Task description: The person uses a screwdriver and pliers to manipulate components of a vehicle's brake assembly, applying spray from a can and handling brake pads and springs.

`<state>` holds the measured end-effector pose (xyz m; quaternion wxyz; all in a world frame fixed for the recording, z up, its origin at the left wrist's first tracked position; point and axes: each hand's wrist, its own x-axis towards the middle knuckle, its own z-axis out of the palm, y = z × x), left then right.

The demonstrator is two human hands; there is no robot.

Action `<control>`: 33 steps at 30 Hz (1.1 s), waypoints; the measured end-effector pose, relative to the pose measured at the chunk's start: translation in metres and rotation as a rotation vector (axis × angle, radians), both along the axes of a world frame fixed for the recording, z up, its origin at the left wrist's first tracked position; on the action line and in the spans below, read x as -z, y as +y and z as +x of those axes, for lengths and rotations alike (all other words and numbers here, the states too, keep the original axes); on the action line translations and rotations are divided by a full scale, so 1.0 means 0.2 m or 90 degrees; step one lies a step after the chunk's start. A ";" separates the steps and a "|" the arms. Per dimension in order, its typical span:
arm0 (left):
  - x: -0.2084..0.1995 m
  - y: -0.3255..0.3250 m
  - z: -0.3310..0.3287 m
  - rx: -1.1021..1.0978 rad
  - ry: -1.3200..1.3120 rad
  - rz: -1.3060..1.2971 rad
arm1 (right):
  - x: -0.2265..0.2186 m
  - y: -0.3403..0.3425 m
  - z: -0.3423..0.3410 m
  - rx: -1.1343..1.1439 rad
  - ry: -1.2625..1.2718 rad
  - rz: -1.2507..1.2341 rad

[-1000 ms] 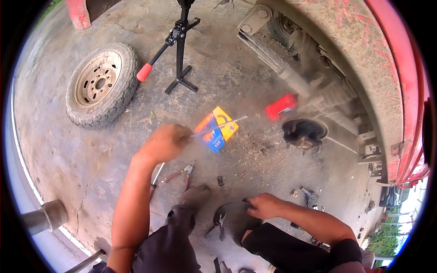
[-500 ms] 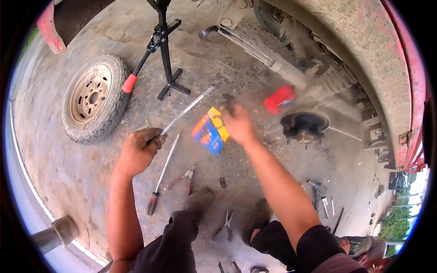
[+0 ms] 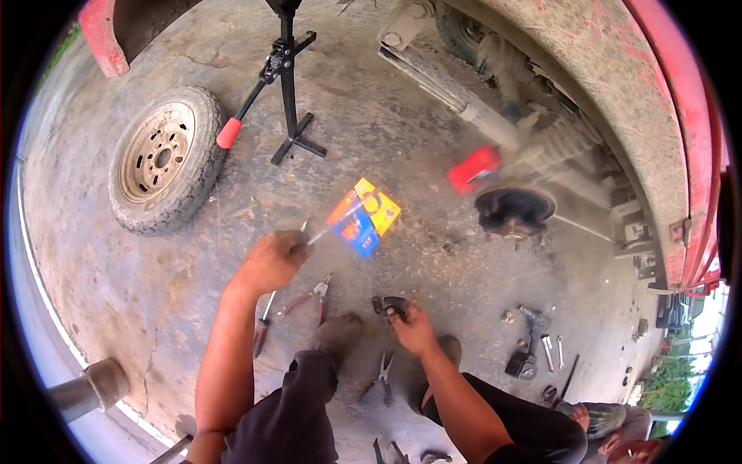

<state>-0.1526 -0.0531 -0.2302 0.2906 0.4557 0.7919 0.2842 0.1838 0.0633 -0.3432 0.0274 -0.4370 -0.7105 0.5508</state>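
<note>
My left hand [image 3: 277, 263] is closed round a thin metal rod [image 3: 334, 223], which is smeared by motion and points over a yellow, orange and blue box [image 3: 359, 220] on the floor. Low over the floor in front of my right foot, my right hand [image 3: 416, 331] grips a small dark curved piece [image 3: 396, 301]; its exact kind is unclear. A small dark metal link [image 3: 377, 305] lies right beside that piece. A screwdriver [image 3: 261, 338] rests below my left hand, its shaft partly hidden. Red-handled pliers [image 3: 317, 294] and dark-handled pliers [image 3: 382, 379] lie around my feet.
A wheel [image 3: 202, 166] lies at the left beside a black jack [image 3: 290, 100] with a red grip. Right of centre are a red object [image 3: 474, 168] and a bare hub [image 3: 514, 213] under the vehicle's red fender [image 3: 657, 116]. A power tool [image 3: 529, 344] and wrenches [image 3: 559, 352] lie lower right, near another person.
My right hand has drawn back from beside the box toward my feet, with the dark piece in it. My left hand has moved right, swinging the rod over the box.
</note>
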 end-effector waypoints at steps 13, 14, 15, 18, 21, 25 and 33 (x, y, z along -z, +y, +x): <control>-0.01 0.23 0.20 0.061 0.118 0.105 | -0.13 0.20 0.27 0.293 0.050 0.034; 0.01 0.27 0.22 0.067 0.143 0.116 | -0.16 0.28 0.31 0.362 0.084 0.044; 0.01 0.31 0.24 0.067 0.164 0.128 | -0.19 0.37 0.35 0.429 0.124 0.060; 0.07 0.42 0.29 0.081 0.221 0.179 | -0.31 0.64 0.44 0.566 0.205 0.131; 0.17 0.50 0.34 0.090 0.266 0.214 | -0.41 0.84 0.51 0.526 0.173 0.185; 0.22 0.58 0.39 0.084 0.287 0.222 | -0.51 0.95 0.45 0.416 0.149 0.209; 0.22 0.69 0.43 0.100 0.320 0.218 | -0.45 1.10 0.43 0.354 0.085 0.285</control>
